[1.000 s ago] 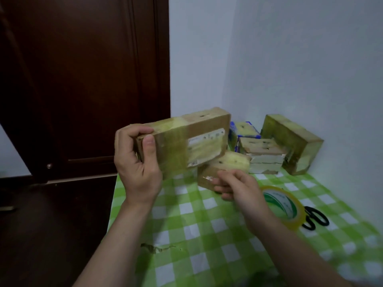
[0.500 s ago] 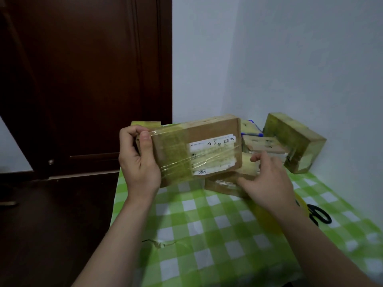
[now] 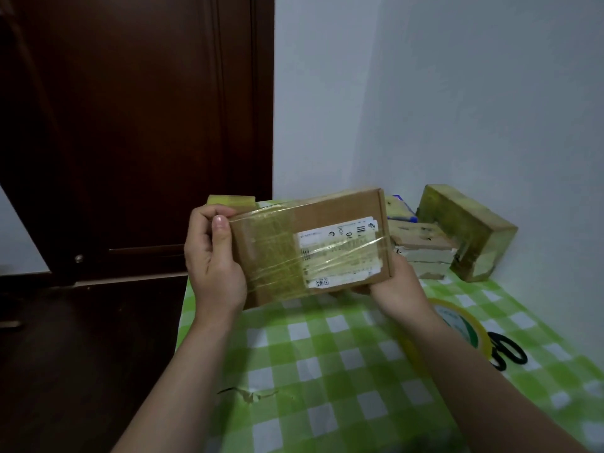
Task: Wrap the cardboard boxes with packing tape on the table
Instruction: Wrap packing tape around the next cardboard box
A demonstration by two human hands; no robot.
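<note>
A flat cardboard box (image 3: 271, 250) with a white shipping label and bands of clear yellowish tape is held up above the table, its broad face toward me. My left hand (image 3: 214, 263) grips its left end, thumb on the front face. My right hand (image 3: 397, 289) holds its lower right corner from below, fingers hidden behind the box. A roll of packing tape (image 3: 457, 318) lies on the green checked tablecloth (image 3: 327, 371) just right of my right forearm.
Taped boxes are piled in the back right corner: a large one (image 3: 467, 237) leaning on the wall and smaller ones (image 3: 421, 253) beside it. Black scissors (image 3: 506, 351) lie right of the tape roll. A tape scrap (image 3: 251, 393) lies near the table's left edge. A dark door (image 3: 137, 125) stands left.
The box has turned its labelled face toward me and moved right. My right hand left the small box on the table and took hold of the held box's lower right corner.
</note>
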